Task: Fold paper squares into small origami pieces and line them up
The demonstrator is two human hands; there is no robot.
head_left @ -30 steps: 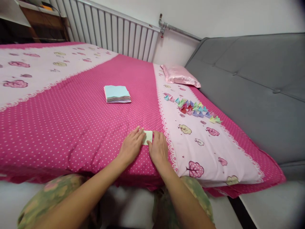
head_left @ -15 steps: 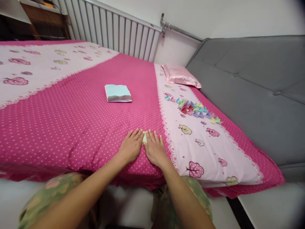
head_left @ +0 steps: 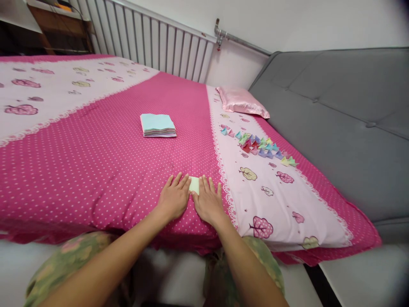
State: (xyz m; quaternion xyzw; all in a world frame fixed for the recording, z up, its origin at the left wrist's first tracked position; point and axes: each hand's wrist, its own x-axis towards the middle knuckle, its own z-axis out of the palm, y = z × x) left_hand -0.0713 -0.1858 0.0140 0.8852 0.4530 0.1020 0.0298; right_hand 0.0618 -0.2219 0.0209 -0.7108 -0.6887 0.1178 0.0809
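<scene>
A small pale green paper (head_left: pixel 194 184) lies on the pink dotted bedsheet (head_left: pixel 105 162) near the front edge. My left hand (head_left: pixel 174 197) lies flat on the sheet with fingers stretched out, its fingertips at the paper's left side. My right hand (head_left: pixel 208 199) also lies flat with fingers spread, pressing on the paper's right part and hiding most of it. Only a narrow strip of paper shows between the two hands.
A stack of coloured paper squares (head_left: pixel 157 125) sits farther back on the bed. Several small folded paper shapes (head_left: pixel 259 146) lie in a cluster on the right strip. A pink satin pillow (head_left: pixel 242 102) rests by the grey sofa back (head_left: pixel 335 111). A radiator (head_left: pixel 150 40) lines the wall.
Both hands went from pinching the paper to lying flat on it; since half a second ago they spread slightly apart, showing a bit more paper.
</scene>
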